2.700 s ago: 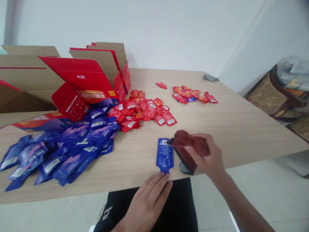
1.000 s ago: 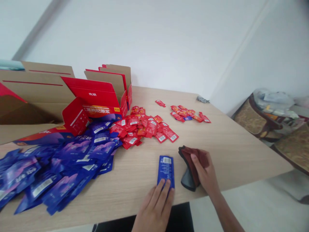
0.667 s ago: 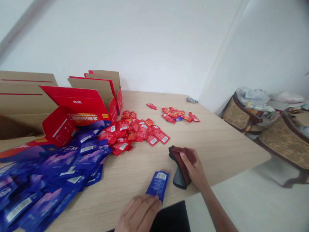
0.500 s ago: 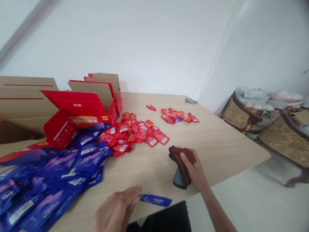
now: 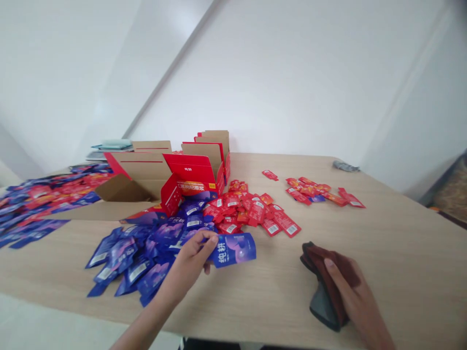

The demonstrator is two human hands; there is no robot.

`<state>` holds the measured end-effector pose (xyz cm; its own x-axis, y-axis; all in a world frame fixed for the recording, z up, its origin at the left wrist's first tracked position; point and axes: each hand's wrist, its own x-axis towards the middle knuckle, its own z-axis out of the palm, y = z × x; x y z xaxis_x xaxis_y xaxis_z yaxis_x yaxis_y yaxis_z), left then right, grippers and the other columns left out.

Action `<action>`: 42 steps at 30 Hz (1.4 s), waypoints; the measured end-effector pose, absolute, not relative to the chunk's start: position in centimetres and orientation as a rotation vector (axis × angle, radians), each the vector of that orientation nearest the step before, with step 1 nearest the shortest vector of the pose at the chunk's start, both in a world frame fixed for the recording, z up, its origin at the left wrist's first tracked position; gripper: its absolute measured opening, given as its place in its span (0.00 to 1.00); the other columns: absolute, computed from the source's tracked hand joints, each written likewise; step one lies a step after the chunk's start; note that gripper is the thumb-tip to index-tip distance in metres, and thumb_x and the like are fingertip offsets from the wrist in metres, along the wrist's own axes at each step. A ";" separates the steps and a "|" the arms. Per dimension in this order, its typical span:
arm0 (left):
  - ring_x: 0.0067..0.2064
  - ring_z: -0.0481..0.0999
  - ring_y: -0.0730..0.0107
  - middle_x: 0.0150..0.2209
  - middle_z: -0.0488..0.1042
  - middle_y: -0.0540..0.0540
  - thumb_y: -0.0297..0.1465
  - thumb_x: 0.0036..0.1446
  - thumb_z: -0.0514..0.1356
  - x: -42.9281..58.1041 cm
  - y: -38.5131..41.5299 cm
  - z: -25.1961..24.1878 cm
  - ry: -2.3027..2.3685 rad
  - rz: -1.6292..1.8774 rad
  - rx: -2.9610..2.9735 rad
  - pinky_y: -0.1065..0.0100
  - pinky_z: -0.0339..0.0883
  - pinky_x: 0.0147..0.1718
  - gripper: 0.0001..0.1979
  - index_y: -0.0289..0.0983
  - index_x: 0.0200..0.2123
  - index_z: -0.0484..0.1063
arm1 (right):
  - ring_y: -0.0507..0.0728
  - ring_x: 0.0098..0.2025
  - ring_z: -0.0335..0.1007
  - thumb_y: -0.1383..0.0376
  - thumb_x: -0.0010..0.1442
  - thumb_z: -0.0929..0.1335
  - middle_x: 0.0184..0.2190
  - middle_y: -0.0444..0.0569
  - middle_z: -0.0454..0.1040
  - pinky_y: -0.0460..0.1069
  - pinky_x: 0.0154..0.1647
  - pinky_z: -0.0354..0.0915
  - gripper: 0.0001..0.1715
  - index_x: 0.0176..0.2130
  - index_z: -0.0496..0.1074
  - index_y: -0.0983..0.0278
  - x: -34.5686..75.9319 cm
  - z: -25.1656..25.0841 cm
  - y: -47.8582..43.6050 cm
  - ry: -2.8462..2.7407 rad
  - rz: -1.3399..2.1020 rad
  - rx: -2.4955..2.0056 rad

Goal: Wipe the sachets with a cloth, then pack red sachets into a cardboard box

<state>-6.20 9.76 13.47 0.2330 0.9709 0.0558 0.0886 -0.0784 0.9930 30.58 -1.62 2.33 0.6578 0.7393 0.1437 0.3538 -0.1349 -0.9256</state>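
Note:
Pinched between thumb and fingers, a blue printed sachet (image 5: 236,250) extends to the right from my left hand (image 5: 195,260). Its printed face is turned up towards me, above the table. My right hand (image 5: 352,282) is closed around a folded brown and grey cloth (image 5: 326,296) with dark edging, near the table's front edge; its fingers are partly hidden behind the cloth. Beside my left hand lies a heap of blue sachets (image 5: 138,257). Just beyond it is a pile of red sachets (image 5: 251,209).
An open cardboard box (image 5: 127,189) with raised flaps stands left of centre, with more red boxes (image 5: 215,160) behind. Mixed red and blue sachets (image 5: 47,199) cover the far left. A smaller red group (image 5: 317,189) and a grey crumpled item (image 5: 345,166) lie back right.
The view has swung left, showing more of the table. My left hand has lifted the blue sachet forward and turned its printed face into view. My right hand still holds the cloth.

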 end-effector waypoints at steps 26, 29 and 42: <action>0.31 0.80 0.74 0.30 0.77 0.51 0.19 0.63 0.65 0.5 17.4 13.2 0.912 1.353 0.618 0.74 0.74 0.31 0.09 0.35 0.33 0.70 | 0.72 0.57 0.73 0.38 0.56 0.70 0.52 0.50 0.80 0.64 0.64 0.64 0.34 0.52 0.75 0.54 31.3 1.4 -1.6 -0.880 0.485 -1.773; 0.29 0.80 0.75 0.27 0.76 0.52 0.18 0.61 0.65 -2.0 16.4 14.4 0.904 1.419 0.627 0.75 0.75 0.33 0.12 0.36 0.31 0.69 | 0.74 0.54 0.76 0.39 0.52 0.72 0.49 0.51 0.81 0.66 0.62 0.67 0.33 0.50 0.77 0.53 32.3 0.5 -1.3 -0.901 0.451 -1.759; 0.38 0.82 0.69 0.40 0.80 0.44 0.23 0.67 0.63 -10.2 18.6 16.5 1.031 1.440 0.521 0.69 0.79 0.36 0.01 0.31 0.41 0.76 | 0.73 0.48 0.79 0.39 0.49 0.73 0.45 0.52 0.82 0.65 0.52 0.74 0.35 0.50 0.76 0.56 33.8 -0.1 -1.6 -1.106 0.384 -1.765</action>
<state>-10.19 18.65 16.48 -0.1704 0.9511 -0.2577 -0.5502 0.1252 0.8256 33.76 -1.63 -0.14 0.5358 0.8161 0.2164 0.5066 -0.1057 -0.8557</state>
